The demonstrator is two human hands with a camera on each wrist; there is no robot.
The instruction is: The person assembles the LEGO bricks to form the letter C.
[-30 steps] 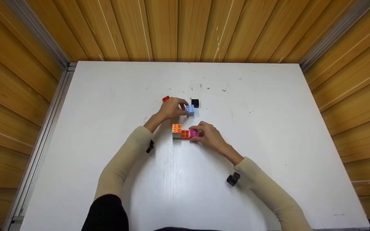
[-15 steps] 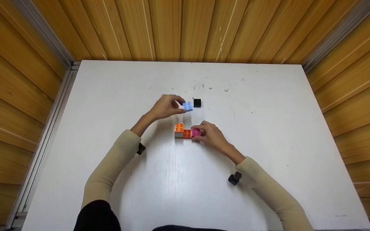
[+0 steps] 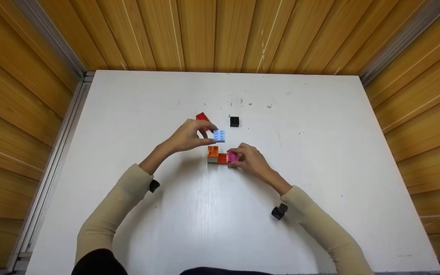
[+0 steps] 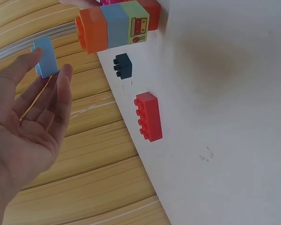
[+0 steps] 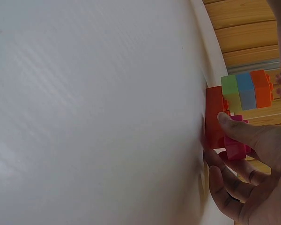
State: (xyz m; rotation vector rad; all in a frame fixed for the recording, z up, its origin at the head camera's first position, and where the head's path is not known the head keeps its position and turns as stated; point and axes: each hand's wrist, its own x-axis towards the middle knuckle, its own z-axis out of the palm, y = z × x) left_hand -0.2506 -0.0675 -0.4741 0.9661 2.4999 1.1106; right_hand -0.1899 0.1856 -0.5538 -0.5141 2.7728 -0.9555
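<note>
My left hand pinches a light blue toy brick by its sides, thumb against fingers, above the table with its studs up. Just below it in the head view is a small build on a long red base brick. At the base's left end rises a stack: a green brick with a printed picture, a blue one and an orange one on top. A pink brick sits at the right end. My right hand grips this pink brick between thumb and fingers, fingertips close to the base.
A red brick lies behind my left hand, partly covered by it in the head view. A black brick sits farther back, right of the red one. Wood-look panels wall the white table at back and sides.
My left hand has lifted the light blue brick from beside the black brick and drawn it nearer, left, toward the orange stack. The red brick shows more now. My right hand stays on the pink brick.
</note>
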